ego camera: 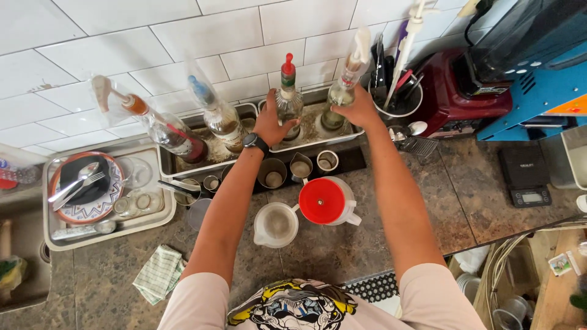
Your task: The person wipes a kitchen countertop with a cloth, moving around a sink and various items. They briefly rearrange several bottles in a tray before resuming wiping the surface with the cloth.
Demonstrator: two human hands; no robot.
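In the steel tray (358, 130) against the white tiled wall, the left hand (269, 122) wraps its fingers round a red-capped clear glass bottle (288, 101). Just right of it, the right hand (359, 111) grips a pump-topped glass bottle (344, 91), both arms stretched forward over the speckled stone counter (465, 201)

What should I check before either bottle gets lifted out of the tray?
1. Left hand around the red-stoppered bottle: ok, fingers wrap its body.
2. Right hand around the white-pump bottle: ok, grip at the lower body.
3. Both bottles upright in the metal tray: ok.
4. Stopper and pump seated tight: cannot tell.
5. Space in front to set down: not ok, small metal cups, a pitcher with a red lid and a clear pitcher crowd the counter.
6. Neighbouring tilted bottles clear of the left arm: ok, apart.
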